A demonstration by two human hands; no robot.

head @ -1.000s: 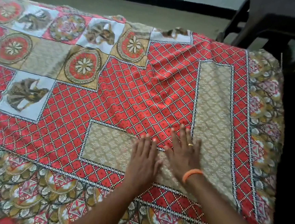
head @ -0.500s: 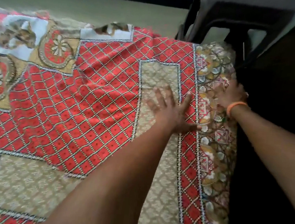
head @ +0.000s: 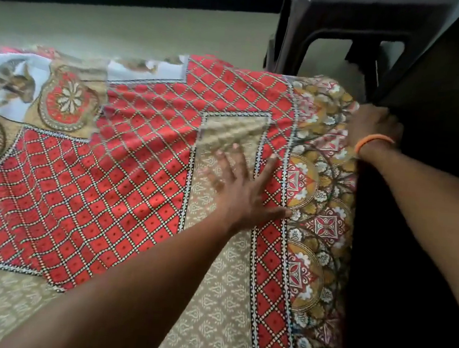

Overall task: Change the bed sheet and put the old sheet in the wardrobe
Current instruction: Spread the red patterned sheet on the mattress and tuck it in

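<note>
A red, beige and ochre patterned bed sheet is spread over the bed and fills most of the view. My left hand lies flat on it with fingers spread, pressing the beige and red panels near the right border. My right hand, with an orange band on the wrist, is at the sheet's far right corner by the bed's edge. Its fingers curl around the floral border there, and their tips are hidden in the dark gap.
A dark plastic chair or stool stands past the bed's far right corner. A dark piece of furniture runs along the bed's right side. Beige floor lies beyond the bed, up to a wall with a black skirting.
Both hands went from side by side in the sheet's middle toward the right edge. The right hand reached the far corner border and took hold; the left stayed flat on the sheet.
</note>
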